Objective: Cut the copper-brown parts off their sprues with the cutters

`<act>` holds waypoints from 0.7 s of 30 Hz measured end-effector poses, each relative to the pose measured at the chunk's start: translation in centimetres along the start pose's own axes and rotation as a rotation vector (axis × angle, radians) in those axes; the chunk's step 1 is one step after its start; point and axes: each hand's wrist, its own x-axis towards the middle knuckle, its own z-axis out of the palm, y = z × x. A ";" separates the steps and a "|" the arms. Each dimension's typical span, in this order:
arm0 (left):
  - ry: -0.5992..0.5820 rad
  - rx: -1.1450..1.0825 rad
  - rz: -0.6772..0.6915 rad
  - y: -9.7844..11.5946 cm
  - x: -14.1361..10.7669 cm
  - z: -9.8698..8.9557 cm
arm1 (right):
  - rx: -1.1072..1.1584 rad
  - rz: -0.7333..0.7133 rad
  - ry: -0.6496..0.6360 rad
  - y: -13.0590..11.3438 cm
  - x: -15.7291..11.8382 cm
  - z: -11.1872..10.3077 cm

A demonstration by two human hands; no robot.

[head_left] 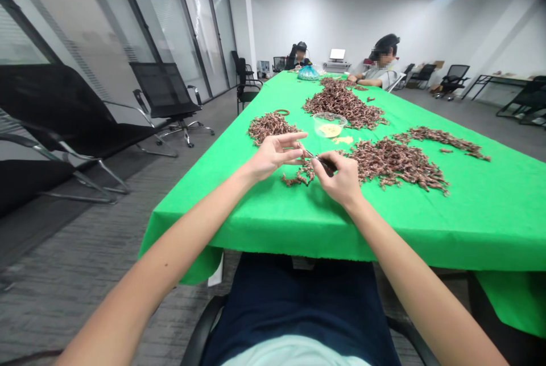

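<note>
My left hand [275, 156] is raised above the green cloth, its thumb and fingertips closed around a small brown knobbly piece [302, 149], mostly hidden by the fingers. In my right hand [341, 178] is a small dark-handled metal tool [326, 165]; its exact kind is hard to make out. The tool's thin tip meets the piece at my left fingertips. Below the hands lies a small cluster of brown root-like pieces [296, 180]. A larger heap of the same pieces [394, 164] spreads to the right, and another pile [271, 127] sits beyond my left hand.
A clear plastic bowl [329, 126] with pale yellow bits stands past my hands, near a big brown heap [341, 103]. A brown ring [282, 112] and a blue-green bag [307, 73] lie on the green-covered table [264, 226]. Two people sit farther along; chairs line the left.
</note>
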 end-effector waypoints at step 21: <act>0.014 0.053 -0.022 0.0 0.0 -0.3 | 0.023 -0.028 -0.021 -0.2 0.1 -0.4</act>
